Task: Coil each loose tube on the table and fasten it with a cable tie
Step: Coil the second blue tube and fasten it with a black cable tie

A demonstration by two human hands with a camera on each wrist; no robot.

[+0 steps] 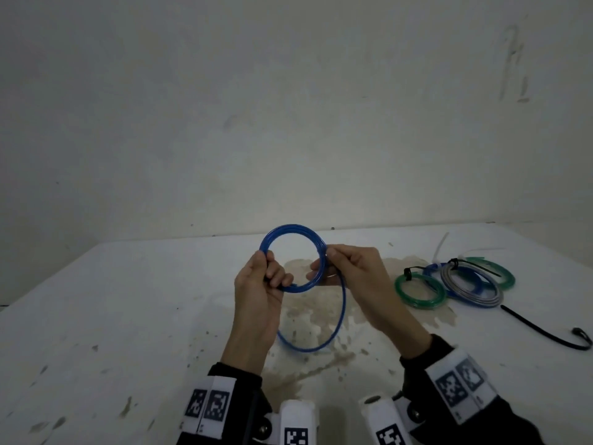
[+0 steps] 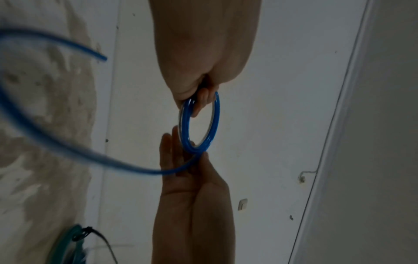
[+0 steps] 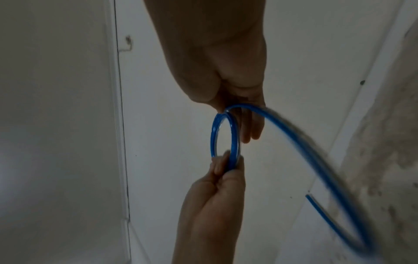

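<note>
A blue tube (image 1: 293, 228) is wound into a small coil held upright above the table (image 1: 128, 316). My left hand (image 1: 260, 284) grips the coil's left side, fingers curled round the strands. My right hand (image 1: 349, 264) pinches the right side between thumb and fingers. The tube's loose tail (image 1: 341, 316) hangs from the right hand in a wide loop down to the table. The left wrist view shows the coil (image 2: 216, 116) edge-on below my left hand (image 2: 203, 71). In the right wrist view my right hand (image 3: 237, 85) holds the coil (image 3: 213, 134) from above.
Several tied coils lie at the right: a green one (image 1: 418, 290), a grey one (image 1: 468, 285), blue and green ones behind. A loose black cable tie (image 1: 545, 332) lies nearer the right edge. A stained patch (image 1: 314, 303) marks the table under my hands. A wall stands behind.
</note>
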